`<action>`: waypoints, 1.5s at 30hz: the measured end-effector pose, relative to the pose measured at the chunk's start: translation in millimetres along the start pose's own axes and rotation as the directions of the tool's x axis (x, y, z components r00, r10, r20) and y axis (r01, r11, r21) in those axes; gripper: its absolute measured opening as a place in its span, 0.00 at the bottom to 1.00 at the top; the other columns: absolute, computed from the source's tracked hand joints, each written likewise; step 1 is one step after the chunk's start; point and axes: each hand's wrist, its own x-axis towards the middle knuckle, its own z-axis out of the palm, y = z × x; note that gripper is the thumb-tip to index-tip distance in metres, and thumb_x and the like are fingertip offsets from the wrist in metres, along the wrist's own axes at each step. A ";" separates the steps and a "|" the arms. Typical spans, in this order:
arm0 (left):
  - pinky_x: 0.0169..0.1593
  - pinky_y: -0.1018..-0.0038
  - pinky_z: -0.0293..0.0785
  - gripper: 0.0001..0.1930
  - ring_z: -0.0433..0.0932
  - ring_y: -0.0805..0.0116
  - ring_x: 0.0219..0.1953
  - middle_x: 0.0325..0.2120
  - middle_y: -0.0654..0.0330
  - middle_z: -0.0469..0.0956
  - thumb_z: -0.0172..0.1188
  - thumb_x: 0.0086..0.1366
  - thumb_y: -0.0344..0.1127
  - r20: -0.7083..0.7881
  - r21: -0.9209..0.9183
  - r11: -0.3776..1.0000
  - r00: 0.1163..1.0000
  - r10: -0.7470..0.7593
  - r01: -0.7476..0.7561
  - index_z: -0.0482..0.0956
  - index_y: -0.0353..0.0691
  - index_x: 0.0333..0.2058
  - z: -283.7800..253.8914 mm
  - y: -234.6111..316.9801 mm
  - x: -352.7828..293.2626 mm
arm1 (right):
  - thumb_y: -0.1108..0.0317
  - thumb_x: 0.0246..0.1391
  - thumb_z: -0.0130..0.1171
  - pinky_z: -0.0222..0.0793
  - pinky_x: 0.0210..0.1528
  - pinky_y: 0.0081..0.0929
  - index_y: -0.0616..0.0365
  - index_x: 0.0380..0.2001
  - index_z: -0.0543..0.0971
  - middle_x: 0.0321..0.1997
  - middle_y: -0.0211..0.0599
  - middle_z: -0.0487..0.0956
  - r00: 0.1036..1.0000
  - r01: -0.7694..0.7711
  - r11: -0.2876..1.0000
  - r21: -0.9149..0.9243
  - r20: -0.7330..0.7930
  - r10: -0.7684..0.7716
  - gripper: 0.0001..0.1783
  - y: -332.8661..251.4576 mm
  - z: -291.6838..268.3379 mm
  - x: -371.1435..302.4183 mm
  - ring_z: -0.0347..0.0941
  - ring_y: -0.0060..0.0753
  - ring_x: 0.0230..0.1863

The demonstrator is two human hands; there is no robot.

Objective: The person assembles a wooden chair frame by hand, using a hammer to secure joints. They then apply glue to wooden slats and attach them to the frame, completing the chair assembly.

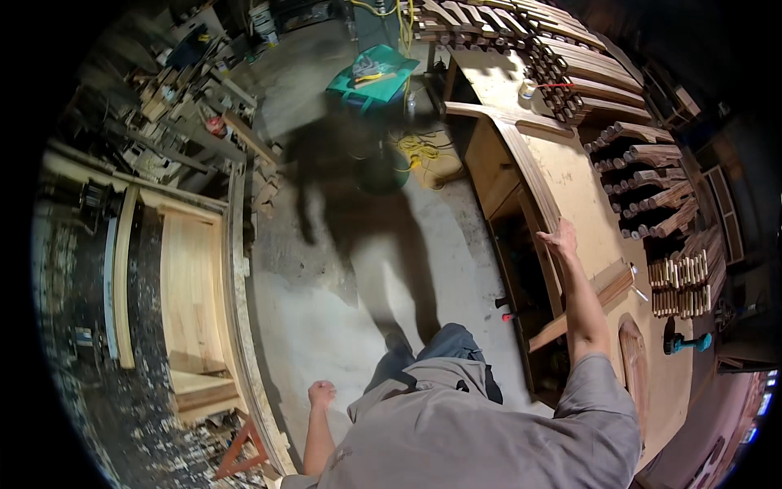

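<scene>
My right hand (560, 237) reaches forward over the workbench on the right, its thumb and fingers apart. It touches the near end of a long curved wooden piece (521, 155) lying along the bench's left edge. Whether the fingers press on the wood is hard to see. Nearer me, a flat wooden board (582, 308) lies slantwise beside my right forearm and juts over the bench edge. My left hand (322, 395) hangs low at my left side, fingers curled in, with nothing visible in it.
Shaped wooden parts (652, 175) lie in rows along the workbench (578, 183). A teal-handled tool (687, 342) is at its right. Ahead stand a green bag (391, 69) and a coiled yellow cord (417, 151). A wooden frame (232, 301) borders the left; wood scraps (159, 102) pile beyond.
</scene>
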 end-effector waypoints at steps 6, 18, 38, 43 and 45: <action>0.24 0.72 0.75 0.05 0.80 0.67 0.24 0.26 0.58 0.79 0.58 0.64 0.25 -0.132 0.147 0.975 0.973 0.187 -0.168 0.78 0.34 0.39 56.5 151.8 31.0 | 0.44 0.32 0.78 0.74 0.57 0.45 0.70 0.49 0.74 0.51 0.60 0.80 0.989 -0.049 0.996 -0.074 0.138 0.059 0.48 -15.1 27.8 107.2 0.76 0.56 0.55; 0.43 0.66 0.78 0.11 0.84 0.57 0.36 0.32 0.50 0.84 0.62 0.61 0.34 -0.024 0.678 0.693 0.935 0.354 -0.245 0.81 0.33 0.38 209.9 266.8 37.3 | 0.61 0.25 0.77 0.73 0.50 0.50 0.71 0.44 0.68 0.46 0.64 0.75 0.969 -0.091 0.979 0.183 0.243 0.045 0.42 -24.6 36.4 120.8 0.72 0.66 0.51; 0.62 0.56 0.71 0.66 0.74 0.40 0.58 0.58 0.36 0.72 0.76 0.41 0.63 -0.207 0.488 0.627 0.618 0.759 -0.607 0.48 0.36 0.70 50.9 545.7 -95.3 | 0.69 0.33 0.70 0.67 0.56 0.51 0.65 0.55 0.68 0.53 0.57 0.69 0.287 0.954 0.289 0.083 0.041 -0.957 0.41 -349.0 -41.4 -179.1 0.68 0.63 0.54; 0.50 0.63 0.78 0.37 0.82 0.52 0.45 0.42 0.44 0.82 0.74 0.40 0.43 -0.612 0.238 0.857 0.615 0.498 -0.457 0.73 0.36 0.50 -90.3 456.0 -108.7 | 0.72 0.41 0.64 0.69 0.52 0.48 0.66 0.55 0.69 0.51 0.55 0.70 -0.200 0.976 -0.202 -0.086 0.028 -0.979 0.34 -467.3 -31.5 -214.5 0.70 0.58 0.49; 0.49 0.66 0.77 0.35 0.82 0.55 0.44 0.41 0.46 0.82 0.74 0.40 0.38 -0.767 0.195 0.839 0.454 0.453 -0.509 0.72 0.36 0.50 -126.2 416.3 -113.4 | 0.74 0.53 0.53 0.71 0.48 0.46 0.62 0.56 0.70 0.45 0.53 0.72 -0.316 0.928 -0.323 -0.186 0.068 -0.946 0.24 -524.4 -42.4 -231.6 0.72 0.52 0.43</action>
